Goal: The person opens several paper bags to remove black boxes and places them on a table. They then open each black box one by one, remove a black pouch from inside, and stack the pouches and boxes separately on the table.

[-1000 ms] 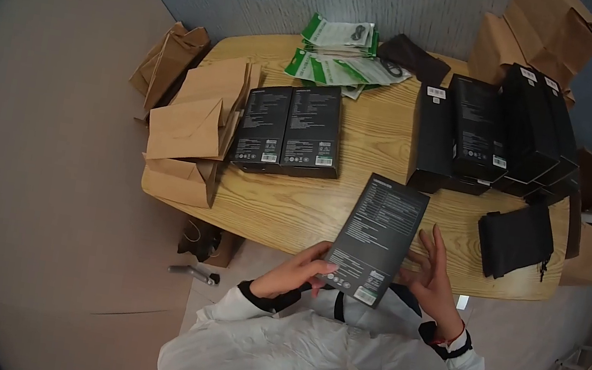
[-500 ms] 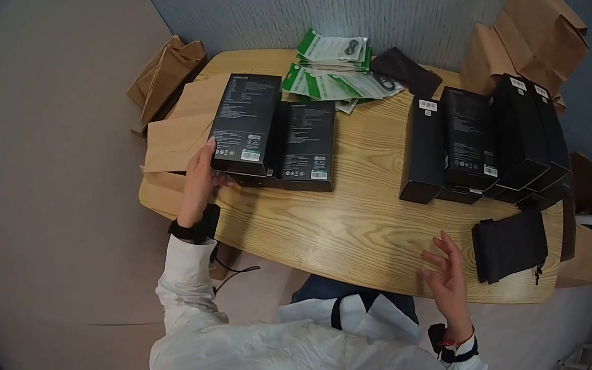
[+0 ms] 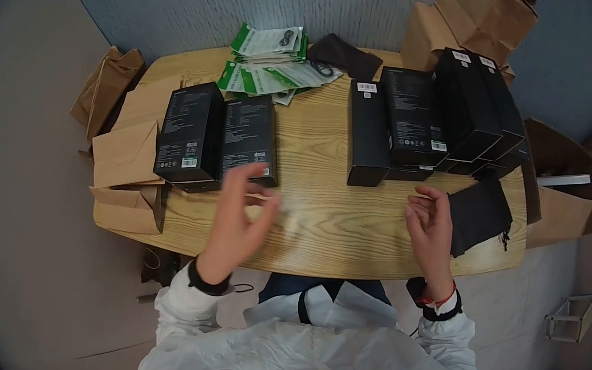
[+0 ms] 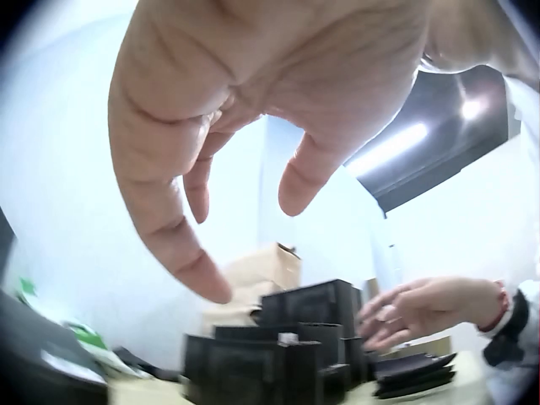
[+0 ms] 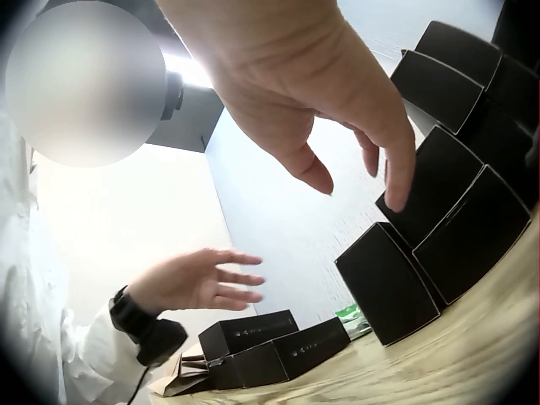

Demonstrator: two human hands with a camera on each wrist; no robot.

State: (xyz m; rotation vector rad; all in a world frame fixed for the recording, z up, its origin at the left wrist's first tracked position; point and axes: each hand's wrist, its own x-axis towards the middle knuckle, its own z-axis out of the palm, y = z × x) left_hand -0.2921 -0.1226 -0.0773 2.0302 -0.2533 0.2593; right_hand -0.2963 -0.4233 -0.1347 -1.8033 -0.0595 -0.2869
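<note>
My left hand [image 3: 239, 219] is held over the table's front part with loosely bent fingers and nothing in them. Just beyond it, a black printed box [image 3: 191, 131] lies on top of another black box, and a lower black box [image 3: 249, 132] lies alongside. My right hand [image 3: 430, 232], also holding nothing, hovers beside a black drawstring pouch [image 3: 482, 213]; its fingers are slightly bent. In the left wrist view the pouch shows as a small pile [image 4: 415, 375] of dark fabric. Several black boxes [image 3: 413, 118] are stacked at the back right.
Green and white packets [image 3: 270, 74] with cables and a dark cloth [image 3: 346, 56] lie along the back of the wooden table [image 3: 299, 216]. Folded brown paper bags [image 3: 128, 152] lie at the left edge. Larger paper bags [image 3: 481, 21] stand at the back right; an open carton [image 3: 568, 210] sits to the right.
My left hand carried the black box from in front of me to the left, set it on another box, let go, and moved back right. My right hand let go of that box earlier and stays empty.
</note>
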